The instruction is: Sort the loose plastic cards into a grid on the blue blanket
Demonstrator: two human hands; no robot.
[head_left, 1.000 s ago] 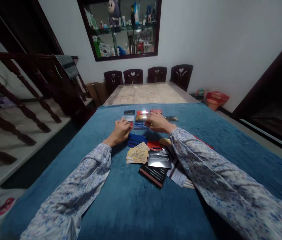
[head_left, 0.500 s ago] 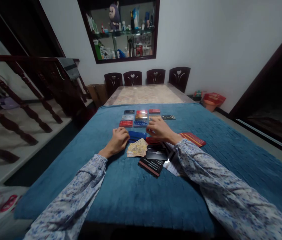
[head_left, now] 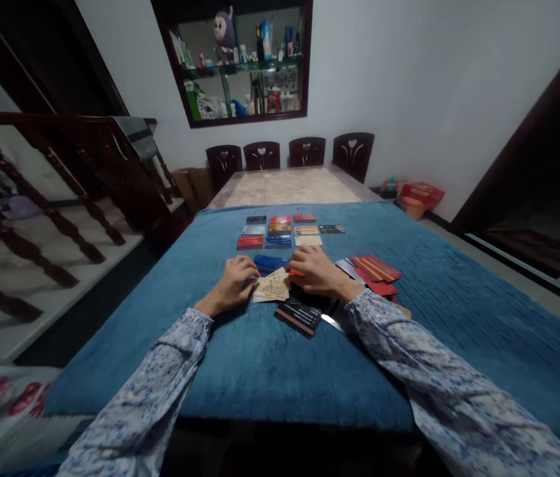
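Note:
My left hand (head_left: 234, 279) has its fingers curled at the left edge of a small fan of yellow cards (head_left: 273, 286), thumb and fingertips against them. My right hand (head_left: 315, 270) is bent over the pile at the fan's right side, and what its fingertips hold, if anything, is hidden. An orange-red card (head_left: 296, 272) peeks out under those fingers. Behind both hands lies a blue card (head_left: 270, 261). Black cards (head_left: 298, 318) lie in front, partly under my right hand. Further back, a pale cream card (head_left: 308, 240) sits beside a blue card stack (head_left: 278, 242) and a red card (head_left: 250, 242).
More cards form rows behind, including a dark card (head_left: 332, 229) at the right. Red cards or envelopes (head_left: 375, 268) lie right of my wrist. A blue cloth (head_left: 250, 371) covers the near table; bare tabletop (head_left: 289, 185) and chairs (head_left: 306, 153) are beyond.
My right hand has come nearer, from the rows down to the yellow cards, uncovering the pale cream card. My left hand has shifted slightly against the fan. The view has tilted a little.

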